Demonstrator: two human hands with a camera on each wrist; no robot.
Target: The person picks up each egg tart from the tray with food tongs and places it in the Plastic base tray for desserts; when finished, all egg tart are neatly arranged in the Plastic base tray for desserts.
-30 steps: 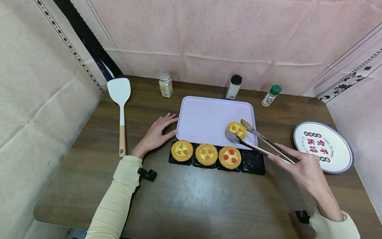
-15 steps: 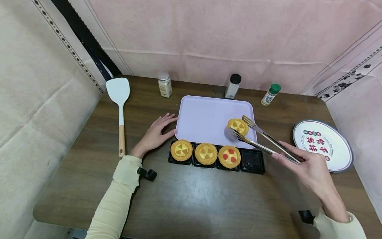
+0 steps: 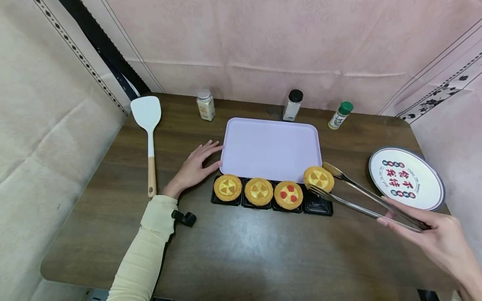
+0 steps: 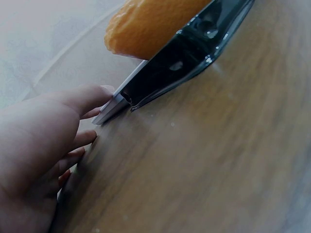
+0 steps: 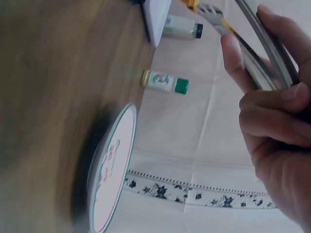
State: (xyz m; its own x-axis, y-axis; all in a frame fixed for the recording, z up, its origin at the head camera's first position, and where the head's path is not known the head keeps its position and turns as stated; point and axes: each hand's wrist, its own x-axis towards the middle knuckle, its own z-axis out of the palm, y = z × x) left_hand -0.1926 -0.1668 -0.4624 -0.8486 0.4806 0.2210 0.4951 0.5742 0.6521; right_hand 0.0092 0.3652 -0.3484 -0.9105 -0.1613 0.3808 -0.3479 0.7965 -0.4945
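Note:
My right hand [image 3: 433, 236] grips long metal tongs [image 3: 367, 200] with fork-like ends. Between those ends is a round yellow tart [image 3: 319, 178], over the near right corner of the lavender tray [image 3: 271, 146] and the back of the rightmost compartment of a black plastic tray [image 3: 318, 205]. That compartment has no tart in it. The other compartments hold two yellow-topped tarts [image 3: 227, 187] and a tart with red spots [image 3: 288, 195]. My left hand [image 3: 195, 168] has its fingers extended, the tips touching the lavender tray's left edge; its thumb [image 4: 90, 97] lies at that edge too.
A white spatula [image 3: 149, 125] with a wooden handle lies on the left. Along the back stand a silver-capped jar [image 3: 206, 106], a black-capped bottle [image 3: 292, 108] and a green-capped bottle [image 3: 339, 117]. A white plate [image 3: 423, 169] with red characters is at the right.
The tongs have carried the tart off the lavender tray's surface, right and nearer to me, toward the black tray's rightmost compartment. My right hand has shifted right; the left hand keeps its place.

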